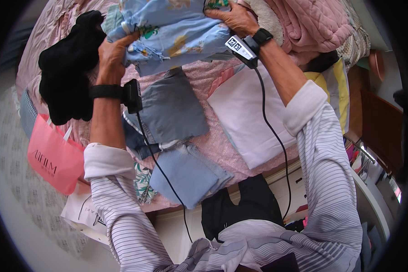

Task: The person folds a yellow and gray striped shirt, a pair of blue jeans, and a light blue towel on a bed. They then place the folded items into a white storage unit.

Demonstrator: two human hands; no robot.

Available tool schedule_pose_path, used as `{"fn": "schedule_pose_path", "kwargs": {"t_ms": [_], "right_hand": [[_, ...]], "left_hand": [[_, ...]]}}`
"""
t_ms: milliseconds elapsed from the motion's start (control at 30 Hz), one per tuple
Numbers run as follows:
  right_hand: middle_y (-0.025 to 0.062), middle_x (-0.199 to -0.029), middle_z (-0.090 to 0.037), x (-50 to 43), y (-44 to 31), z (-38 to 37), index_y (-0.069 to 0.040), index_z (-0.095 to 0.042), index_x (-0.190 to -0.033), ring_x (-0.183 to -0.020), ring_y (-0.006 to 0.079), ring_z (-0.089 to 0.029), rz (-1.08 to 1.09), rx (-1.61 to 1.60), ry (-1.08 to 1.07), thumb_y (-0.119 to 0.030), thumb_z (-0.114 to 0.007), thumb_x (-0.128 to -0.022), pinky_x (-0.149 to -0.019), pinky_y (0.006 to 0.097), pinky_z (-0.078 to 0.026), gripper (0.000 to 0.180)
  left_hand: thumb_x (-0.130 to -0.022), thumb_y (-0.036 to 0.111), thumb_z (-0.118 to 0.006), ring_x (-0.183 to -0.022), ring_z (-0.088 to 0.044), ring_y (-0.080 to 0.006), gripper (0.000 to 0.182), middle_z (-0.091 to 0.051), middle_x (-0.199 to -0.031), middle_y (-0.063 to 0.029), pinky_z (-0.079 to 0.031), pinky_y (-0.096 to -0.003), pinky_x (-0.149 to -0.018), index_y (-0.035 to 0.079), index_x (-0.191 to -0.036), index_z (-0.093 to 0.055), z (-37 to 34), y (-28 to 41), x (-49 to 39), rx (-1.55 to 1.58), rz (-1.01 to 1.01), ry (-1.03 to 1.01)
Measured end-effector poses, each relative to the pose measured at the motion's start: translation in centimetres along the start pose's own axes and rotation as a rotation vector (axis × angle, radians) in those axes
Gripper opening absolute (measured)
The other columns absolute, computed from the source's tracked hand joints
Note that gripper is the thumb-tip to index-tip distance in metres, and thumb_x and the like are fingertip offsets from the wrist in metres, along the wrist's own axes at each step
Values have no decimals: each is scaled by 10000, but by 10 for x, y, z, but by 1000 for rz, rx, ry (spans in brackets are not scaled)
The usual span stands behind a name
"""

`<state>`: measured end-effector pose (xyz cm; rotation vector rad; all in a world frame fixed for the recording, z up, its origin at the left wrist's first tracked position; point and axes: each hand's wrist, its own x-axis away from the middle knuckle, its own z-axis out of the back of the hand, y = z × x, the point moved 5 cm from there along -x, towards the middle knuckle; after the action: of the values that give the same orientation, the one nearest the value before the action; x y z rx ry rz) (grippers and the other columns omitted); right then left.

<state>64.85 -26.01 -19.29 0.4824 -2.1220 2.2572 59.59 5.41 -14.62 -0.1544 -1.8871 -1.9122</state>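
A bundle of light-blue printed cloth (176, 30) is held between my two hands at the far side of the bed. My left hand (114, 51) grips its left edge, thumb on top. On its right edge is my right hand (236, 20), with the thumb over the cloth and the other fingers partly hidden. Nearer me lie folded grey-blue trousers (173, 105) and a folded light-blue denim garment (187, 173). To their right is a folded pale pink cloth (251, 115). A black fluffy garment (68, 68) lies left of my left hand.
A pink quilted blanket (319, 27) is heaped at the far right. A pink bag (54, 153) and a white bag (85, 210) stand by the left bedside. Black cables (263, 98) run from both wrist devices. White drawers (294, 180) are below the bed's front edge.
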Motion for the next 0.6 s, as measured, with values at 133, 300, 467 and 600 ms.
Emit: {"fn": "schedule_pose_path", "kwargs": {"t_ms": [133, 300, 467, 600], "right_hand": [[83, -1037, -701, 48, -96, -17, -21, -618, -1217, -924, 172, -640, 53, 198, 95, -288, -786, -814, -863, 320, -509, 512], [53, -1081, -687, 121, -143, -80, -47, -613, -1196, -987, 147, -648, 508, 206, -1, -194, -845, -789, -874, 297, -521, 492], [152, -1034, -698, 184, -35, -143, -3, -581, -1156, -931, 214, -679, 90, -154, -63, -224, -819, -772, -849, 342, -539, 502], [217, -1023, -683, 197, 59, -162, -4, -557, -1159, -975, 339, -673, -176, 350, -50, -299, -809, -755, -864, 398, -520, 560]], "left_hand": [[-757, -14, -806, -874, -691, -192, 390, -711, -1024, -83, -548, -309, -776, -6, -1124, -673, 27, 60, 42, 41, -99, 24], [-872, 100, -698, -945, -670, -207, 372, -691, -1096, -87, -534, -331, -826, -15, -1219, -634, 82, 122, 177, -1054, -985, -76], [-803, 65, -725, -927, -659, -204, 361, -695, -1062, -102, -517, -332, -826, -31, -1145, -662, 168, -21, 241, -166, 67, 271], [-710, 115, -806, -887, -657, -215, 455, -711, -1037, -94, -514, -328, -834, -33, -1118, -667, 156, -174, 220, -366, 313, 315]]}}
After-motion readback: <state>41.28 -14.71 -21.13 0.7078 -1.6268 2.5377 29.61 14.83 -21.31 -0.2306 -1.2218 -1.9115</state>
